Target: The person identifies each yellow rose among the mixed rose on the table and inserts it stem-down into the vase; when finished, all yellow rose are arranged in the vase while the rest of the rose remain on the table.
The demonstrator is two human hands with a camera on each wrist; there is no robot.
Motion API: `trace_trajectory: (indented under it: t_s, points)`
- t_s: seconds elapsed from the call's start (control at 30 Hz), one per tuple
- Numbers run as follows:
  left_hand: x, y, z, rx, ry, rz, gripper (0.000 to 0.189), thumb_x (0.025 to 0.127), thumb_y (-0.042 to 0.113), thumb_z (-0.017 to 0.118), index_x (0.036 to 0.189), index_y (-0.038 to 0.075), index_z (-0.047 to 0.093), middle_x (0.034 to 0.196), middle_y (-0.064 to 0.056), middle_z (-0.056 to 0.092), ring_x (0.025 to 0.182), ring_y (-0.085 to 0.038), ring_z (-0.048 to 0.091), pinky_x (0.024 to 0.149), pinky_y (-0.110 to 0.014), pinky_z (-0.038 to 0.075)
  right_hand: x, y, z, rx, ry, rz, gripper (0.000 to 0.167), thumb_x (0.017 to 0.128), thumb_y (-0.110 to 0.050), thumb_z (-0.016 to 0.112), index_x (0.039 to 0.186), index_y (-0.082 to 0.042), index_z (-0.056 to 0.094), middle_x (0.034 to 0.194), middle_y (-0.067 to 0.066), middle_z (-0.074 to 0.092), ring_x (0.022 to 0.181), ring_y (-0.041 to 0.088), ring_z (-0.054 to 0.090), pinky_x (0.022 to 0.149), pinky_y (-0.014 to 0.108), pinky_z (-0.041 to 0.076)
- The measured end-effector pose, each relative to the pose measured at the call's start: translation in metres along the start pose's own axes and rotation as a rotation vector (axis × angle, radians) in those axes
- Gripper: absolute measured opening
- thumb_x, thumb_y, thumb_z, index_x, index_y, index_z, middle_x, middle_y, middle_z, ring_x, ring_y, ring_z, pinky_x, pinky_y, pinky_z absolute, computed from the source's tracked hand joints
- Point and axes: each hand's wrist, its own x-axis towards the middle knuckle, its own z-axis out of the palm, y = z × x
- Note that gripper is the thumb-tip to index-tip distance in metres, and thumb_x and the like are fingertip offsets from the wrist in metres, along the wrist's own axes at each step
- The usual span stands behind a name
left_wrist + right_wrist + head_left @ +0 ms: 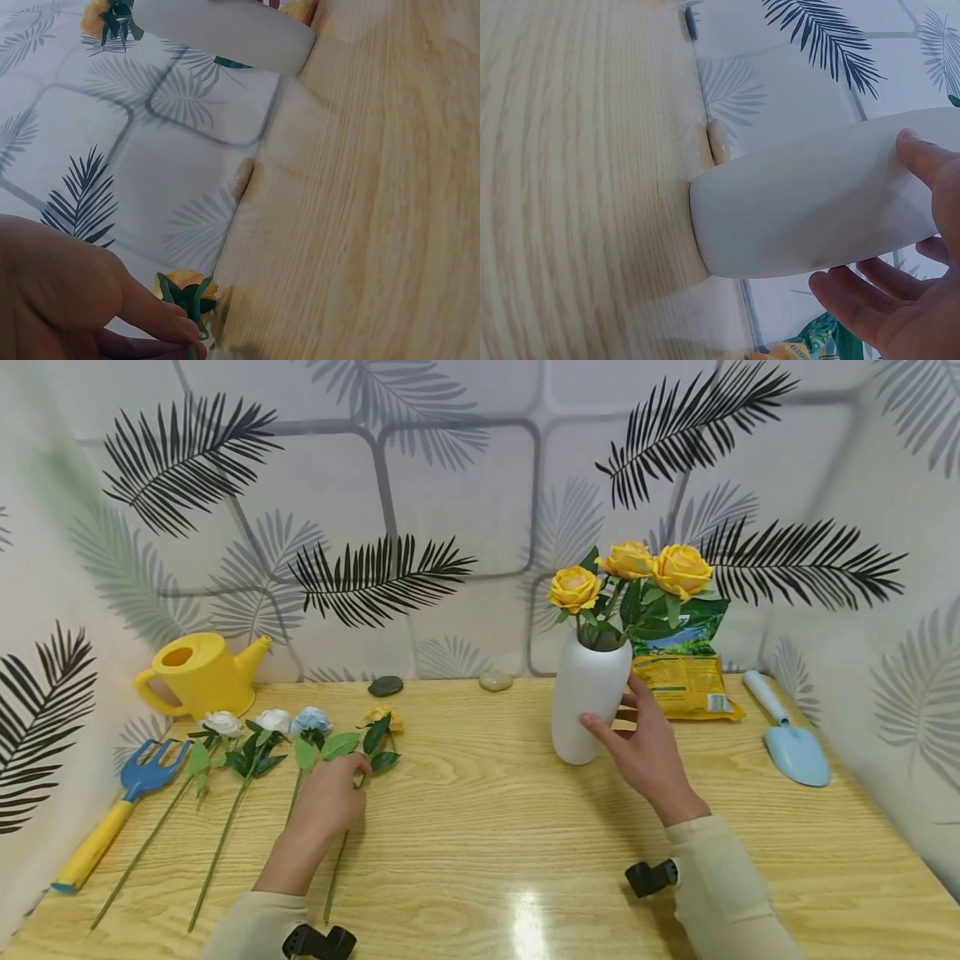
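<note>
My left hand (pixel 330 800) pinches the green stem of a yellow rose (pixel 386 718), whose bloom points toward the wall. In the left wrist view thumb and forefinger meet on that stem, just below the leaves. A tall white vase (pixel 587 697) stands toward the back right, bearing several yellow roses (pixel 628 562). My right hand (pixel 651 758) holds the vase from its right side, thumb across the front and fingers behind. Close to my left hand lie a blue rose (pixel 311 721) and two white roses (pixel 273 722), their long stems pointing at me.
At left are a yellow watering can (pixel 208 677) and a blue hand fork (pixel 150 768) with a yellow handle. A dark stone (pixel 386 686) and a tan stone (pixel 495 681) lie along the wall. Behind the vase stands a printed bag (pixel 682 681); a blue trowel (pixel 797 753) lies right.
</note>
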Motion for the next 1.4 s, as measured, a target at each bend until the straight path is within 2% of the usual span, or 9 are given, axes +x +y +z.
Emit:
trace_trajectory:
  t_s: [0.1,0.2,0.43,0.63,0.73,0.9,1.17,1.4]
  points:
    - [0.0,0.002,0.0,-0.008,0.002,0.001,0.031,0.088,-0.009,0.058,0.116,-0.002,0.068,0.064,-0.009,0.063,0.048,-0.014,0.037,0.047,-0.025,0.025,0.0,0.001,-0.001,0.006,-0.001,0.008,0.088,0.095,-0.044,0.067,0.161,-0.012,0.018,0.146,0.025,0.048,0.123,0.043,0.059,0.096,0.057,0.053]
    - [-0.001,0.004,0.001,-0.017,0.007,0.006,0.029,0.088,-0.007,0.06,0.115,-0.001,0.069,0.077,-0.013,0.07,0.05,-0.016,0.048,0.047,-0.027,0.031,0.0,0.001,-0.001,-0.001,0.0,0.008,0.088,0.095,-0.044,0.067,0.161,-0.012,0.019,0.145,0.025,0.049,0.122,0.042,0.059,0.096,0.057,0.053]
    - [-0.002,0.013,-0.002,-0.064,0.022,0.032,0.029,0.091,-0.005,0.059,0.119,0.0,0.068,0.071,-0.006,0.067,0.048,-0.015,0.046,0.047,-0.026,0.032,0.002,0.002,-0.001,-0.006,-0.001,-0.003,0.086,0.095,-0.043,0.067,0.16,-0.013,0.02,0.145,0.024,0.049,0.121,0.042,0.06,0.096,0.057,0.053]
    - [-0.006,0.026,-0.009,-0.067,0.058,0.071,0.026,0.093,-0.001,0.063,0.118,0.002,0.068,0.081,-0.008,0.071,0.063,-0.017,0.058,0.055,-0.03,0.043,0.003,0.001,0.0,0.021,-0.01,0.003,0.087,0.095,-0.043,0.068,0.161,-0.013,0.02,0.145,0.024,0.049,0.122,0.042,0.059,0.096,0.056,0.053]
    - [-0.008,0.036,-0.013,-0.08,0.083,0.091,0.025,0.093,0.0,0.065,0.117,0.004,0.069,0.084,-0.009,0.071,0.067,-0.017,0.06,0.059,-0.031,0.046,0.003,0.001,0.0,0.021,-0.013,0.008,0.087,0.095,-0.043,0.068,0.161,-0.013,0.02,0.145,0.024,0.049,0.123,0.042,0.059,0.096,0.056,0.053]
    - [-0.009,0.055,-0.018,-0.152,0.126,0.137,0.025,0.095,0.001,0.064,0.118,0.006,0.069,0.087,-0.009,0.071,0.066,-0.016,0.058,0.06,-0.031,0.045,0.002,0.002,0.0,0.016,-0.011,0.014,0.087,0.095,-0.043,0.068,0.161,-0.013,0.019,0.145,0.024,0.049,0.123,0.042,0.059,0.097,0.057,0.053]
    - [-0.007,0.087,-0.03,-0.285,0.259,0.236,0.025,0.095,0.002,0.065,0.118,0.008,0.07,0.094,-0.009,0.073,0.08,-0.022,0.067,0.073,-0.039,0.056,0.001,0.002,-0.001,0.014,-0.005,0.008,0.087,0.095,-0.044,0.068,0.16,-0.013,0.02,0.145,0.024,0.049,0.122,0.041,0.06,0.096,0.056,0.053]
    - [-0.005,0.117,-0.038,-0.431,0.324,0.33,0.025,0.093,-0.001,0.067,0.118,0.004,0.069,0.092,-0.011,0.071,0.082,-0.023,0.065,0.076,-0.034,0.054,0.001,0.001,-0.001,0.02,-0.005,0.017,0.087,0.095,-0.044,0.068,0.161,-0.013,0.019,0.146,0.023,0.049,0.123,0.041,0.059,0.097,0.056,0.053]
